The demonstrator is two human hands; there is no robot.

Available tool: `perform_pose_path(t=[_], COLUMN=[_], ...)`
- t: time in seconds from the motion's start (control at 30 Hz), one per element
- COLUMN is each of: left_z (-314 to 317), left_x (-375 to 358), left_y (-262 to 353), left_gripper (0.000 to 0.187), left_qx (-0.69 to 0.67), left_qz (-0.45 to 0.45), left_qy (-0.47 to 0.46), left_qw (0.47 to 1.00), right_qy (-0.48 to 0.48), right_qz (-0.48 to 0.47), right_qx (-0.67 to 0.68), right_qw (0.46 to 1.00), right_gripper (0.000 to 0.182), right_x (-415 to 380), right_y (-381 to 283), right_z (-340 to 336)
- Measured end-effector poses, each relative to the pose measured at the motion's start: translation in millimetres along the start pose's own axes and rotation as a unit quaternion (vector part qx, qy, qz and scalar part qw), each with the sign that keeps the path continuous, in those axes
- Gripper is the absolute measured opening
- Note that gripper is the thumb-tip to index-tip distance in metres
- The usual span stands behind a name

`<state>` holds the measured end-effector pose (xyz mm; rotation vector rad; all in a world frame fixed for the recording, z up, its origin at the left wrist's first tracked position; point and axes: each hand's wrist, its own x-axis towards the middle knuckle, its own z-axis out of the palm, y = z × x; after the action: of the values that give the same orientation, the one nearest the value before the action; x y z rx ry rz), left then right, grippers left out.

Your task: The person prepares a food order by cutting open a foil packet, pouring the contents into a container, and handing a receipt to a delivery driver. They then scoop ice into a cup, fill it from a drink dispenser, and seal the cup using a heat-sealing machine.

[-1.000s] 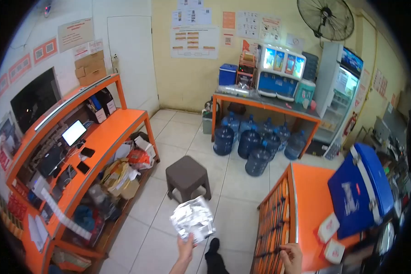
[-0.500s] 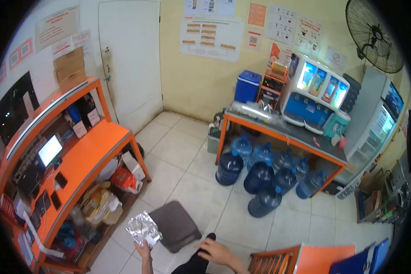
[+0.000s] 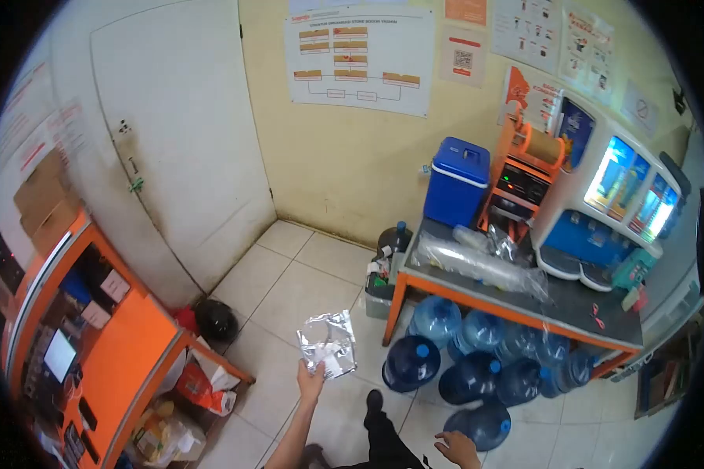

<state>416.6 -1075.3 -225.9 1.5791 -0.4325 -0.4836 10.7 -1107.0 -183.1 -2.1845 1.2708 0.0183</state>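
Holding a shiny silver packet (image 3: 344, 328), the left hand (image 3: 311, 381) is closed on its lower left side, with the thumb and fingers pinching it. The packet is up over the floor (image 3: 278, 270), not set down on anything. So getting hold of it is done, but putting it down is not. I can't tell if it is full or if it has been opened. The right hand (image 3: 455, 448) is low down, with its fingers bent and part open, and I see nothing in it. It shows near the closest big blue water bottle (image 3: 481, 426), but I can't tell if they touch. One leg (image 3: 379, 426) in dark cloth is between the two hands. Off to the left, an orange worktop (image 3: 129, 352) has a phone (image 3: 88, 414) and a lit screen (image 3: 59, 356) on it, and a red bag (image 3: 199, 383) is tucked below. A round black helmet (image 3: 217, 319) (at least, it looks like one) is on the floor by the end of it. Over on the right, more water bottles are bunched by and under a dark worktop (image 3: 614, 328). On top are a clear plastic roll (image 3: 481, 267), scissors (image 3: 597, 316), a blue cool box (image 3: 455, 184) and a big drinks machine (image 3: 594, 195). Farthest back are a shut white door (image 3: 180, 133) and a yellow wall with a chart (image 3: 358, 59) on it.
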Motion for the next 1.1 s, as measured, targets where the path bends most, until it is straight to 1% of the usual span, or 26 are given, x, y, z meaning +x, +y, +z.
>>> perform_pose_path(t=[0.03, 0.07, 0.1, 0.13, 0.17, 0.23, 0.27, 0.3, 0.37, 0.4, 0.5, 0.53, 0.6, 0.63, 0.73, 0.83, 0.87, 0.9, 0.97, 1.0, 1.1], left_z=[25, 57, 83, 109, 118, 144, 163, 180, 216, 238, 305, 330, 375, 393, 434, 462, 469, 476, 484, 482, 499], left_x=[23, 63, 97, 134, 148, 186, 212, 235, 289, 321, 410, 434, 478, 493, 527, 537, 537, 535, 536, 536, 539], left_y=[5, 9, -1, -15, -34, -28, -25, -22, -28, -45, -119, -130, -151, -164, -209, -256, -278, -298, -317, -325, -336], left_gripper=[0.037, 0.037, 0.035, 0.033, 0.031, 0.028, 0.027, 0.028, 0.028, 0.033, 0.040, 0.045, 0.046, 0.046, 0.048, 0.053, 0.055, 0.055, 0.055, 0.051, 0.054], left_qx=[-0.018, -0.038, 0.024, 0.089, 0.153, 0.196, 0.211, 0.246, 0.316, 0.347, 0.337, 0.361, 0.414, 0.443, 0.462, 0.464, 0.464, 0.478, 0.508, 0.470, 0.474], left_qz=[-0.012, -0.011, 0.035, 0.078, 0.104, 0.035, 0.004, 0.006, 0.019, 0.030, 0.162, 0.134, 0.086, 0.060, 0.098, 0.082, 0.103, 0.100, 0.092, 0.098, 0.056], left_qy=[-0.011, -0.024, -0.017, -0.012, -0.009, -0.054, -0.075, -0.073, -0.070, -0.077, -0.084, -0.106, -0.159, -0.188, -0.310, -0.399, -0.356, -0.360, -0.369, -0.384, -0.452], left_qw=[1.000, 0.999, 0.999, 0.993, 0.983, 0.978, 0.975, 0.966, 0.946, 0.934, 0.923, 0.917, 0.892, 0.875, 0.825, 0.787, 0.805, 0.795, 0.773, 0.789, 0.754], right_qy=[0.003, 0.002, -0.011, -0.029, -0.044, -0.068, -0.100, -0.129, -0.066, -0.048, -0.007, 0.004, 0.019, 0.023, 0.026, 0.021, 0.022, 0.022, 0.021, 0.021, 0.018], right_qz=[0.001, -0.011, -0.014, -0.016, 0.026, 0.012, 0.006, 0.001, -0.032, -0.027, 0.057, 0.091, 0.161, 0.192, 0.264, 0.311, 0.324, 0.334, 0.353, 0.361, 0.376], right_qx=[0.019, -0.018, -0.043, -0.067, -0.036, 0.053, 0.096, 0.138, 0.205, 0.232, 0.276, 0.284, 0.290, 0.292, 0.299, 0.303, 0.303, 0.306, 0.308, 0.310, 0.314], right_qw=[1.000, 1.000, 0.999, 0.997, 0.998, 0.996, 0.990, 0.982, 0.976, 0.971, 0.959, 0.955, 0.943, 0.937, 0.917, 0.900, 0.896, 0.891, 0.883, 0.880, 0.872], right_gripper=[0.031, 0.031, 0.032, 0.033, 0.037, 0.034, 0.033, 0.032, 0.032, 0.032, 0.031, 0.031, 0.031, 0.031, 0.030, 0.030, 0.030, 0.029, 0.029, 0.029, 0.028], right_x=[29, 77, 106, 135, 161, 207, 232, 258, 303, 332, 413, 438, 481, 500, 549, 585, 594, 601, 611, 614, 628], right_y=[-10, 0, 13, 2, -11, -69, -87, -103, -143, -157, -169, -166, -160, -156, -149, -143, -141, -140, -139, -140, -137], right_z=[-21, -26, -16, -16, -16, -54, -57, -58, -56, -53, -40, -34, -24, -20, -14, -8, -7, -4, 0, 2, 6])
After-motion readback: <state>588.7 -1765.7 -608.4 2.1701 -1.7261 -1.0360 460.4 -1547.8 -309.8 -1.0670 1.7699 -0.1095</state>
